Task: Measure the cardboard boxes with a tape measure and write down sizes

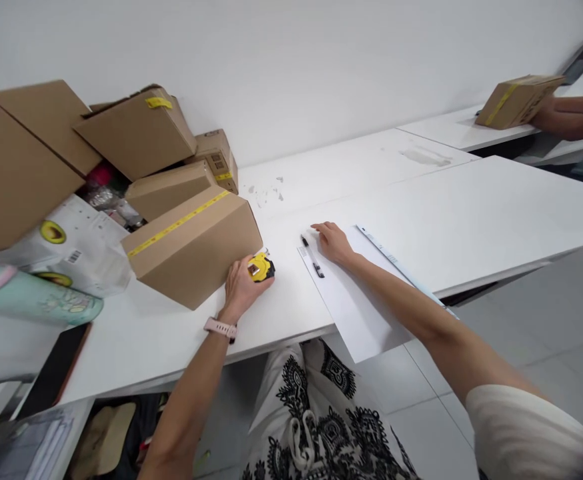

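My left hand (241,285) is closed around a yellow tape measure (261,267) on the white table (471,213), right against the near corner of a brown cardboard box (191,243) with a yellow tape strip. My right hand (332,241) rests on a white sheet of paper (356,300) that overhangs the table's front edge; its fingers are curled, next to a black pen (312,257) lying on the sheet. A pink watch is on my left wrist.
Several more cardboard boxes (136,130) are piled at the left with white bags (79,247) and a mint bottle (31,297). A ruler (396,260) lies along the paper. At the far right another person's arm (571,117) holds a box (516,100).
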Tool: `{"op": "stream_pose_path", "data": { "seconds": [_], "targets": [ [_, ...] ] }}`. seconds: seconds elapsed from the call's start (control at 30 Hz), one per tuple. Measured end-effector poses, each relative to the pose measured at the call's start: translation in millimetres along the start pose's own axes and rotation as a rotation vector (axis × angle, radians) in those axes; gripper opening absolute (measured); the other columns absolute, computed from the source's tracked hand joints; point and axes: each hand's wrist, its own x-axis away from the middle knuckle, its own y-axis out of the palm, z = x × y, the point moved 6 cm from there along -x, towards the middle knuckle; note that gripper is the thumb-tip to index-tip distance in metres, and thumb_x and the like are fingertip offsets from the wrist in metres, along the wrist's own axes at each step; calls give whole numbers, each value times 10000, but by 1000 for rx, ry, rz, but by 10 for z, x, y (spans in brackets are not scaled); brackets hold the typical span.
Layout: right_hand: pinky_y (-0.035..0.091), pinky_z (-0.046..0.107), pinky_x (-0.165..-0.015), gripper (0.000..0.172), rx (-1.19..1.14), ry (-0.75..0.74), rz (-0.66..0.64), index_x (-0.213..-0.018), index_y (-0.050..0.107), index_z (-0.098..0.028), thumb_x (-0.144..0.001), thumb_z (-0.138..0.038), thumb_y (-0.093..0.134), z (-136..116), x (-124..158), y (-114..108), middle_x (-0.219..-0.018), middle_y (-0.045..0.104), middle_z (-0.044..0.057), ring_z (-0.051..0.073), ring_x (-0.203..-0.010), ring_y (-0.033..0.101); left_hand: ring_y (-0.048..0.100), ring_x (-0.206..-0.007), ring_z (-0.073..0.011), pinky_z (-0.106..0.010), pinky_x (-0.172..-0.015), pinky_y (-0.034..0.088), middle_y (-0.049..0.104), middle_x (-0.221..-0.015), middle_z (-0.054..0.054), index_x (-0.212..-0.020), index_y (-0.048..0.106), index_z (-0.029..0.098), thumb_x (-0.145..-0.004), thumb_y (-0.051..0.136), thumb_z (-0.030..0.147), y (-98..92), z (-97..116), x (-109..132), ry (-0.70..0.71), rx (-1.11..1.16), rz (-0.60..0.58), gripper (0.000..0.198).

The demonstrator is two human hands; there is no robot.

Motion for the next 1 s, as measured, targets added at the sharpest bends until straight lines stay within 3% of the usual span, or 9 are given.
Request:
{"op": "stream_pose_path", "data": {
  "seconds": [0.1, 0.23, 0.3, 0.4, 0.5, 0.63, 0.8, 0.9, 1.0],
  "targets": [
    [482, 428, -890, 282, -265, 107, 89, -1098, 666, -187, -915, -206, 453, -377, 2, -167, -1031, 691, 119, 255, -953, 609, 618, -1153, -277, -393, -981, 487, 647, -1247, -98, -1319, 516, 211, -699, 799, 441, -267, -43, 292, 21, 150, 13, 720],
    [521, 352, -802, 275, -783, 185, -430, -1003, 662, -190, -939, -421, 526, -1252, 148, 79, -953, 697, 74, 182, -843, 639, 648, -1079, -274, -412, -914, 519, 661, -1221, -70, -1299, 505, 262, -680, 828, 417, -703, -21, 661, 97, 253, 69, 716],
    [526, 321, -719, 350, -913, 241, -589, -954, 649, -183, -903, -522, 578, -1615, 253, 216, -898, 681, 63, 159, -771, 622, 634, -1086, -280, -423, -928, 514, 645, -1223, -82, -1284, 492, 248, -671, 838, 366, -886, 14, 791, 186, 195, 141, 713],
    [494, 284, -604, 439, -990, 330, -676, -840, 615, -181, -780, -607, 706, -1922, 366, 414, -737, 617, 16, 126, -652, 558, 596, -1129, -288, -433, -964, 501, 610, -1230, -99, -1287, 466, 234, -676, 841, 306, -1029, 11, 957, 307, 97, 220, 720],
    [442, 255, -547, 467, -1029, 315, -711, -735, 588, -184, -687, -603, 788, -2070, 410, 501, -657, 552, -21, 103, -611, 492, 566, -1166, -294, -436, -984, 494, 579, -1254, -105, -1311, 442, 237, -673, 844, 268, -1074, -93, 1121, 332, 62, 209, 755],
    [422, 253, -541, 403, -1043, 234, -750, -710, 601, -184, -709, -538, 793, -2028, 280, 378, -632, 524, -36, 90, -584, 459, 561, -1182, -289, -421, -978, 510, 553, -1274, -111, -1337, 431, 237, -723, 805, 277, -1212, -367, 1325, 242, 108, 184, 720],
    [481, 284, -594, 303, -1093, 312, -419, -673, 601, -185, -797, -426, 736, -1380, -333, 204, -607, 545, -14, 105, -565, 494, 554, -1205, -344, -488, -1002, 490, 551, -1301, -136, -1425, 399, 248, -755, 762, 411, -1520, -838, 1441, 179, -65, 279, 780],
    [544, 291, -736, 217, -1152, 399, -244, -739, 647, -174, -869, -349, 650, -1004, -633, 331, -816, 692, 60, 149, -763, 622, 536, -1227, -374, -515, -992, 486, 548, -1319, -133, -1480, 363, 264, -743, 735, 502, -1606, -1185, 1423, 40, -166, 227, 859],
    [551, 311, -857, 240, -1163, 452, -223, -791, 667, -177, -924, -355, 577, -852, -766, 600, -985, 738, 87, 167, -904, 659, 562, -1190, -365, -499, -950, 506, 553, -1292, -116, -1504, 346, 276, -740, 716, 555, -1641, -1465, 1392, -55, -186, 143, 894]
  ]
}}
